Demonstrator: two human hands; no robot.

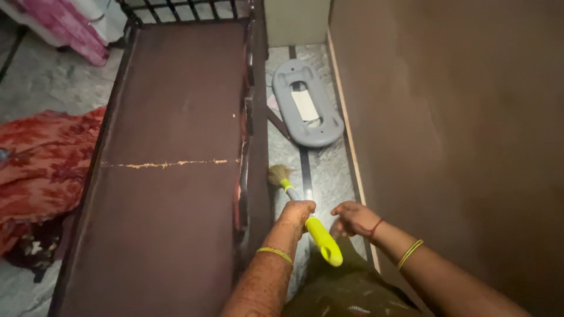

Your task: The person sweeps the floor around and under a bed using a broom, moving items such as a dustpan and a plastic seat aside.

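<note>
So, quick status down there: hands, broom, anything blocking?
Left hand grips broom. Right hand open beside its handle. Grey plastic piece on the floor ahead.

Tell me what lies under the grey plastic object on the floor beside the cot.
The grey plastic object lies on the patterned floor, across a dark stripe. A dark slanted bar meets its left edge. Whatever lies beneath its body is covered. The left hand holds a broom nearer the camera.

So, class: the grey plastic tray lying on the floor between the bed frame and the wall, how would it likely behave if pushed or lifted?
The grey tray looks like thin moulded plastic, so probably light for its size and fairly stiff. It lies flat on the smooth floor, so a push would likely slide it rather than tip or roll it. The narrow gap beside the wall may make it jam.
</note>
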